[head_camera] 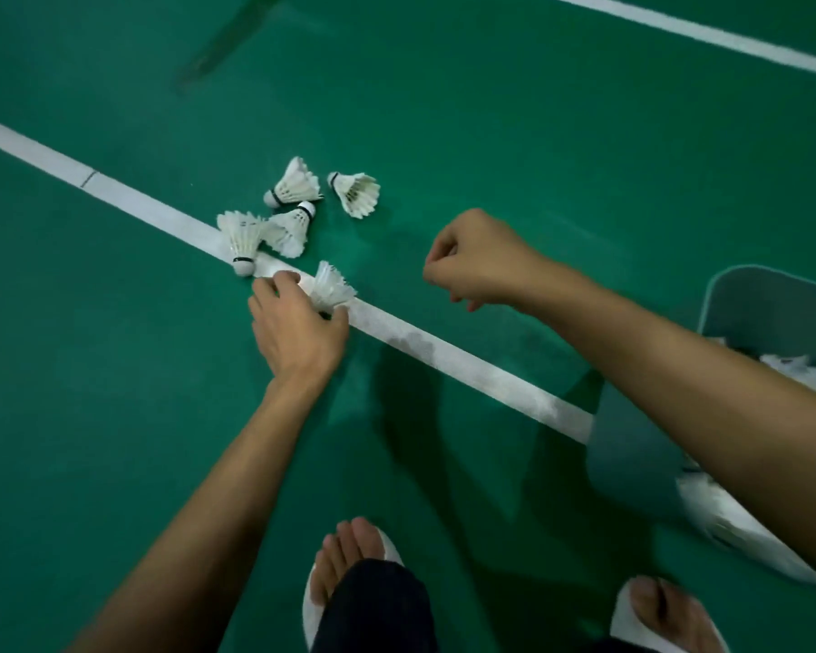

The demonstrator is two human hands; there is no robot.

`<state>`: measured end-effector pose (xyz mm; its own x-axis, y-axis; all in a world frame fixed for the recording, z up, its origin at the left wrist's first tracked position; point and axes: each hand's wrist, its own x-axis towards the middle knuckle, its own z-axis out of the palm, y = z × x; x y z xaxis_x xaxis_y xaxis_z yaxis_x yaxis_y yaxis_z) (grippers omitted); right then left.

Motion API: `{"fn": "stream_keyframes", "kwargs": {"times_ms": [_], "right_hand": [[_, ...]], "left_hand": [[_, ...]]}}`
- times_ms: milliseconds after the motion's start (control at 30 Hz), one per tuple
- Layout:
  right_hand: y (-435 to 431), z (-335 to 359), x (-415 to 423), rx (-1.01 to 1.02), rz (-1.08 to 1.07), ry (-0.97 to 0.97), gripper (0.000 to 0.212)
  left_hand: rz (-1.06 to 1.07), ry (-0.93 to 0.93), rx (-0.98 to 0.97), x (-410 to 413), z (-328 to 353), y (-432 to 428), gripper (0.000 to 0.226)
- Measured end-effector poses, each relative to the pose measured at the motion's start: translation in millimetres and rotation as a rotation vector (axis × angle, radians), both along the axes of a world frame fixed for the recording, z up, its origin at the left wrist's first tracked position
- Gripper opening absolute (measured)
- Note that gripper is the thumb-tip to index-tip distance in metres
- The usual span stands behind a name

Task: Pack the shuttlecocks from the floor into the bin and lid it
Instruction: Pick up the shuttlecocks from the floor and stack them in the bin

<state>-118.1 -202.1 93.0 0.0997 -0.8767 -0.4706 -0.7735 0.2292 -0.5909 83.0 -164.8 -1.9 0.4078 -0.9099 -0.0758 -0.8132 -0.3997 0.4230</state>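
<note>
Five white shuttlecocks are showing on the green court floor, four lying loose and one in hand. The left hand is reaching down over the white court line and closing its fingers around a shuttlecock, whose feather skirt is fanning out up and to the right past the thumb (its cork end is hidden inside the grasp). Just beyond that hand, a second shuttlecock is lying on the line with its cork pointing toward the person. A third shuttlecock is resting against it with its feathers overlapping, cork pointing away. A fourth shuttlecock is lying just behind those two, and a fifth shuttlecock is lying beside it to the right, slightly apart.

The right hand is hanging above the floor to the right of the cluster, curled into a loose fist with nothing visible in it.

At the right edge, partly covered by the right forearm, the grey-green bin is sitting on the floor with white feathers showing inside it, and a matching rounded panel is standing up behind it (whether that is the lid I cannot tell). Two feet in white slippers are standing at the bottom.
</note>
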Motion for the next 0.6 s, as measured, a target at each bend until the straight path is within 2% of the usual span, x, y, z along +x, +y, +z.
{"fn": "stream_keyframes", "kwargs": {"times_ms": [67,133,233,300,367,467,600], "right_hand": [[-27.7,-20.7,27.5,0.070,-0.025,-0.108,0.019],[-53.1,-35.9,50.4,0.055,-0.050,-0.211,0.025],[-85.5,-51.7,72.8,0.009,-0.037,-0.306,0.064],[-104.8,-61.8,85.4,0.022,-0.026,-0.316,0.076],[-119.8,-71.1,96.8,0.043,-0.037,-0.302,0.072],[-129.6,-76.0,101.7,0.044,-0.123,-0.290,0.057],[-119.4,-65.5,82.1,-0.133,-0.282,-0.260,0.032]], "left_hand": [[-0.020,0.003,0.079,17.2,-15.5,-12.5,0.059],[0.001,0.061,0.069,28.6,-21.9,-16.3,0.042],[0.076,0.151,-0.051,36.5,-11.4,-9.8,0.037],[0.046,0.198,-0.139,38.9,-3.8,-10.9,0.035],[-0.018,0.253,-0.165,42.5,-3.2,-23.6,0.034],[-0.004,0.466,-0.158,43.1,-6.4,-59.2,0.047],[0.109,0.632,-0.088,33.5,-19.3,-98.1,0.051]]}}
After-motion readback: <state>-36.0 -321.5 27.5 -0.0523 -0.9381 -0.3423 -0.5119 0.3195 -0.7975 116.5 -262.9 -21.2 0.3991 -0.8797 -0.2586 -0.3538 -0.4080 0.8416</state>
